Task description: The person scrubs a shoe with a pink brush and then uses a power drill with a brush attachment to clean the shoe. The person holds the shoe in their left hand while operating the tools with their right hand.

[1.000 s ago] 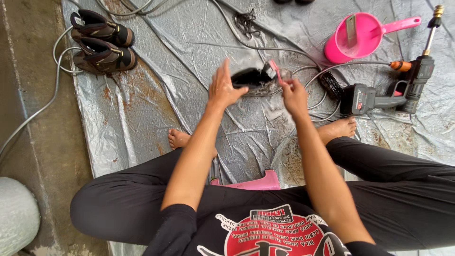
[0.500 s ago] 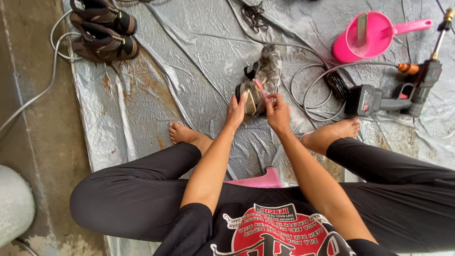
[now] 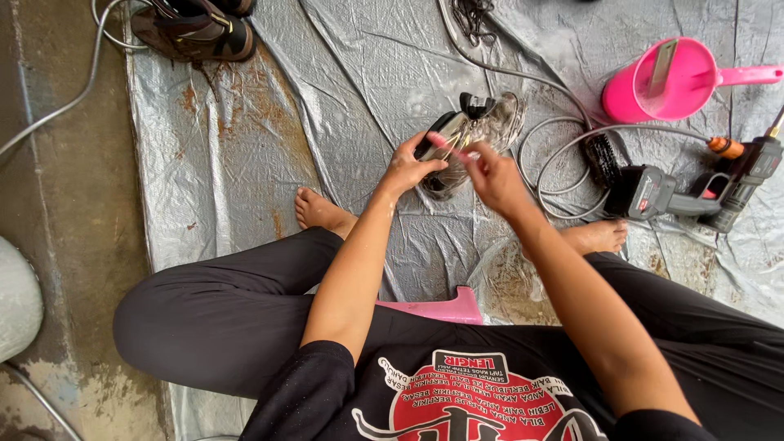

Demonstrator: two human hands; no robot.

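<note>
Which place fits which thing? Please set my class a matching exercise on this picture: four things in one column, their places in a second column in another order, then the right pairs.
Things
1. wet shoe
2. pink scoop
3. spray gun
4. pair of sandals

Places
A. top left corner of the grey sheet
B. held between the left hand and the right hand
C. on the sheet beyond the right foot
D. top right, handle pointing right

Pairs: 1-B, 2-D, 3-C, 4-A
</note>
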